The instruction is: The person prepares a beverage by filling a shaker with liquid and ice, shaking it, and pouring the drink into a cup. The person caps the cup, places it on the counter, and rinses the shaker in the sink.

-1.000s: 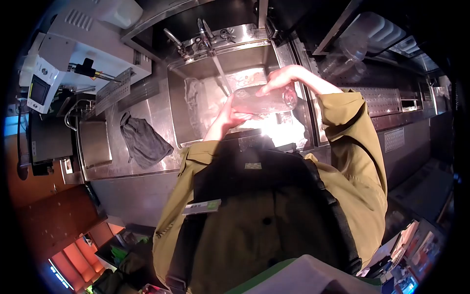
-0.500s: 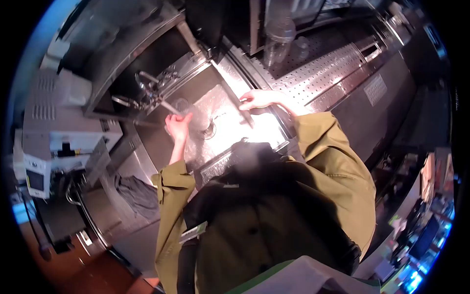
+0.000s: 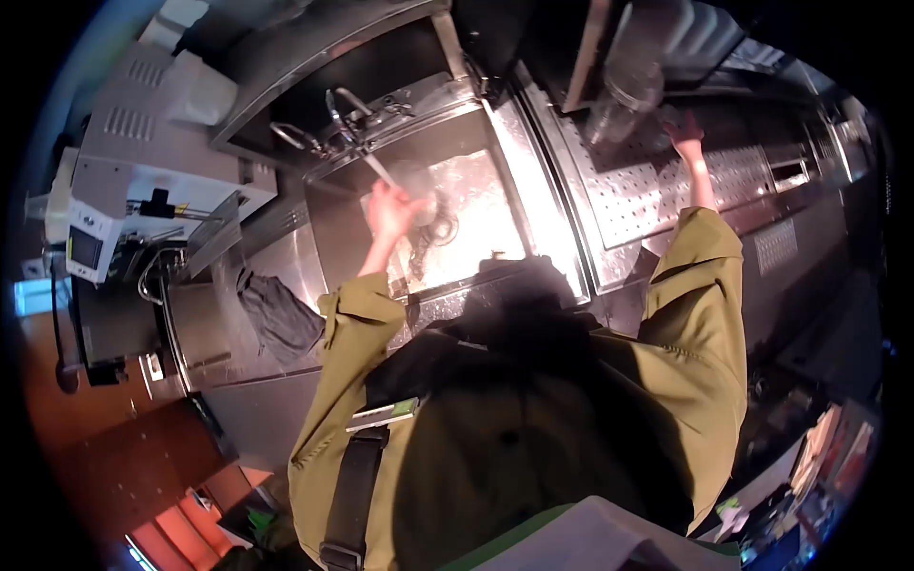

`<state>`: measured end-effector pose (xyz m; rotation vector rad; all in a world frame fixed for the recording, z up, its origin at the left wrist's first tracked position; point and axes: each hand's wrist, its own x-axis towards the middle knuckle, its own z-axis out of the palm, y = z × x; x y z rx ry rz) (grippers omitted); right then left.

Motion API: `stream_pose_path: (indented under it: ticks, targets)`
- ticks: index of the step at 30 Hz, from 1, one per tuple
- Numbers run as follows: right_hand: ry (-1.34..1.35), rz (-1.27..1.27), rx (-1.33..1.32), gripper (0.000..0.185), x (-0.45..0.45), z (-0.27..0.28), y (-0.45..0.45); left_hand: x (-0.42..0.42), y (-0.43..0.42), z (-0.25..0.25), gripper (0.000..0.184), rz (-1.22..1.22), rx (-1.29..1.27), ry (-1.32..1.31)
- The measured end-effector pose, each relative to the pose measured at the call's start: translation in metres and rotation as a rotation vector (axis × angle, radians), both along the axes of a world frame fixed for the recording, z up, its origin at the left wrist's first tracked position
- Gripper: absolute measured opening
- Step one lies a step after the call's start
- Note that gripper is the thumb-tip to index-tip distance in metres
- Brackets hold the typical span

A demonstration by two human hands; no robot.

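Note:
My left hand (image 3: 388, 211) is in the metal sink (image 3: 333, 190), its fingers closed around a clear container (image 3: 417, 187) whose outline is blurred. The container is beside the water stream (image 3: 378, 167) from the faucet (image 3: 345, 122). To the right, my right hand (image 3: 686, 139) reaches over the perforated metal tray (image 3: 647, 200), its fingers apart. Just left of its fingertips is a small clear vessel (image 3: 665, 122), only faintly visible; contact cannot be made out. A larger clear jug (image 3: 625, 95) stands further left on the tray.
A crumpled dark cloth (image 3: 279, 314) lies on the steel counter left of the sink. Beyond it are a white machine with a screen (image 3: 86, 247) and a small second basin (image 3: 200, 328). A metal divider (image 3: 562, 205) separates the sink from the tray.
My hands, together on a clear container over the sink a second ago, are now apart. My right hand has moved right to the tray; my left stays by the stream. The view has turned and shifted.

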<state>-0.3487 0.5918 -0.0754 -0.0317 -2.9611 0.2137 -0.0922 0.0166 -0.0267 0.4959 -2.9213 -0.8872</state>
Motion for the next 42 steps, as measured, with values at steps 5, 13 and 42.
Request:
stream_pose_path:
  ticks: [5,13,42]
  targets:
    - [0.044,-0.014,-0.355,0.075,-0.026,-0.026,-0.008,0.004,-0.029,-0.017,0.044,0.288,0.037,-0.186]
    - [0.103,0.251,0.514,0.061,-0.019,-0.034,-0.002,0.019,-0.01,0.006,0.047,0.126,-0.007,-0.256]
    - [0.501,-0.237,-0.849,0.073,0.176,0.095,-0.073,0.05,-0.028,0.004,0.034,-0.175,0.033,0.477]
